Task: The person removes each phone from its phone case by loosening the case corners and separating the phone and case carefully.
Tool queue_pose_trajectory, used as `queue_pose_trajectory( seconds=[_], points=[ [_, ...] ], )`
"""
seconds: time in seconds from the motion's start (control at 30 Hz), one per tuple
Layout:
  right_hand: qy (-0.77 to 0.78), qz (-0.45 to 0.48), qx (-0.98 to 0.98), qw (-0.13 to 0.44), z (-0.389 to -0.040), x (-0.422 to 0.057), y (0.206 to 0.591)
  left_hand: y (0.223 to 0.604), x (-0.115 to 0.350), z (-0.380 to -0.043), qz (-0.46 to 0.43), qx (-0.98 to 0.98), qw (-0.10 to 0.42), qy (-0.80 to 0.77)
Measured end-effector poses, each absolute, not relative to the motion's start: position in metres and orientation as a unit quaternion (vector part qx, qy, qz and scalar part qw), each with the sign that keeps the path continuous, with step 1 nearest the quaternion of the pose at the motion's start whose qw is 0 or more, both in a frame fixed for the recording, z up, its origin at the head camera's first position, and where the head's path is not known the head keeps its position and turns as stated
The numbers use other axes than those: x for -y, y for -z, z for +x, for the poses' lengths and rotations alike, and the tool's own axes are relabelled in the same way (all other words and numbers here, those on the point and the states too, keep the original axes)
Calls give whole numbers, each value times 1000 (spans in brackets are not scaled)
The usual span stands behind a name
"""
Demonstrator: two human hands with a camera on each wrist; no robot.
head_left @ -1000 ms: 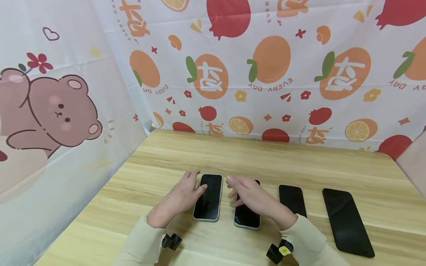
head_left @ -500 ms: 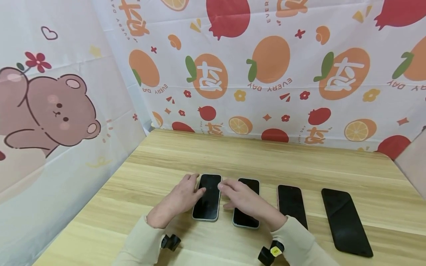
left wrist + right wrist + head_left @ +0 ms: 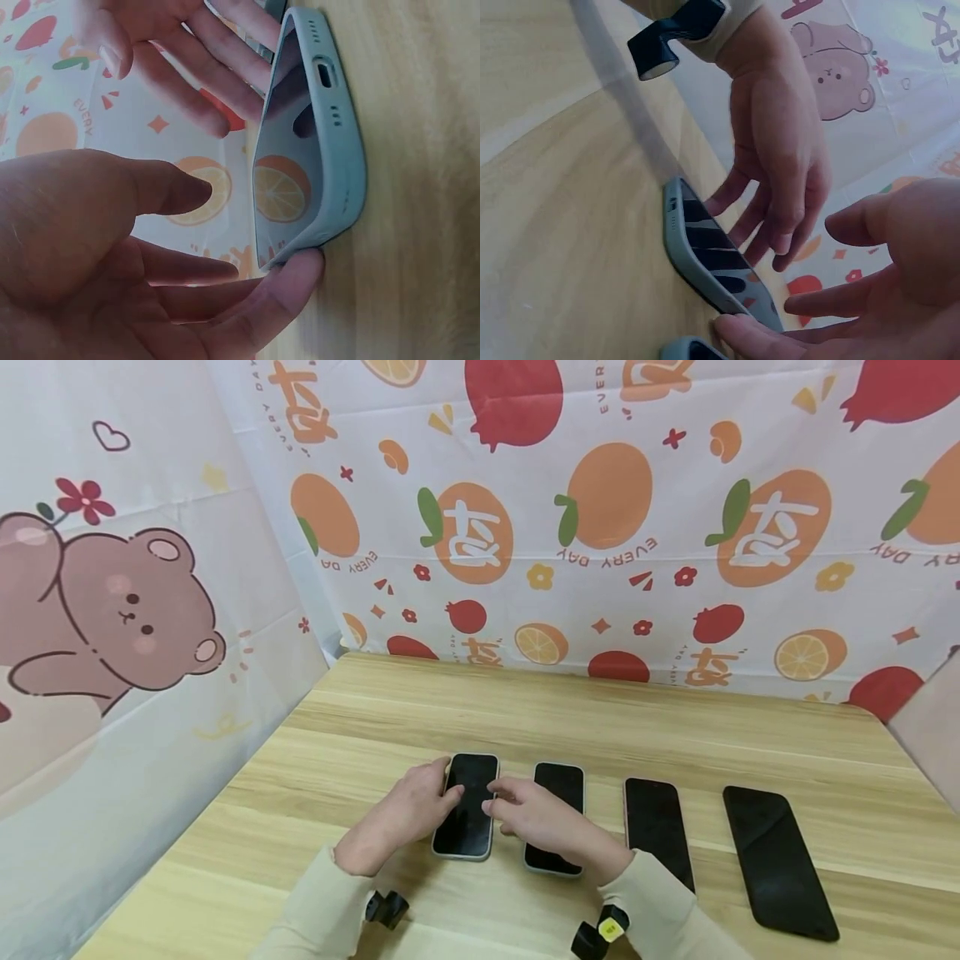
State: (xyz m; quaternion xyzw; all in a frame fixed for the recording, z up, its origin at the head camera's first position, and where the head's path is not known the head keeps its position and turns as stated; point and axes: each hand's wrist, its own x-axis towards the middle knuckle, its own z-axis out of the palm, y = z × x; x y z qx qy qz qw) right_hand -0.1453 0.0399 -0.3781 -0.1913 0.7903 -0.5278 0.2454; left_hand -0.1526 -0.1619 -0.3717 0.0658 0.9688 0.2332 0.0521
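A phone with a black screen in a pale grey-green case (image 3: 467,827) lies face up on the wooden table, the leftmost of the row. My left hand (image 3: 411,802) is at its left edge, a fingertip against the case (image 3: 341,161) and the thumb raised over the screen, as the left wrist view shows. From the other side my right hand (image 3: 540,817) reaches across a second phone (image 3: 561,783), its fingertips at the first phone's right edge. In the right wrist view, the right thumb stands off the glass and a fingertip sits by the case's lower side (image 3: 697,262).
Right of the hands lie a third phone (image 3: 654,818), partly covered by the right sleeve, and a larger black phone or small tablet (image 3: 780,864). Fruit-printed cloth (image 3: 540,527) hangs behind the table (image 3: 600,702); a bear-printed cloth (image 3: 142,610) hangs at left.
My right hand has moved left, from over the second phone to the first phone's right edge. The left hand has settled slightly lower against the left edge. The phones stay put.
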Motion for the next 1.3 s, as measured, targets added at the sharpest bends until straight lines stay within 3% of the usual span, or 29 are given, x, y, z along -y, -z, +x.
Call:
queue_pose_trajectory(
  seconds=[0.7, 1.07, 1.3],
  points=[
    [577, -174, -759, 246, -144, -37, 381, 370, 161, -165, 60, -945, 4, -323],
    [608, -160, -737, 248, -145, -36, 383, 375, 163, -166, 21, -864, 106, -492],
    [609, -162, -742, 230, -144, -39, 379, 373, 161, -165, 19, -844, 106, -526]
  ],
)
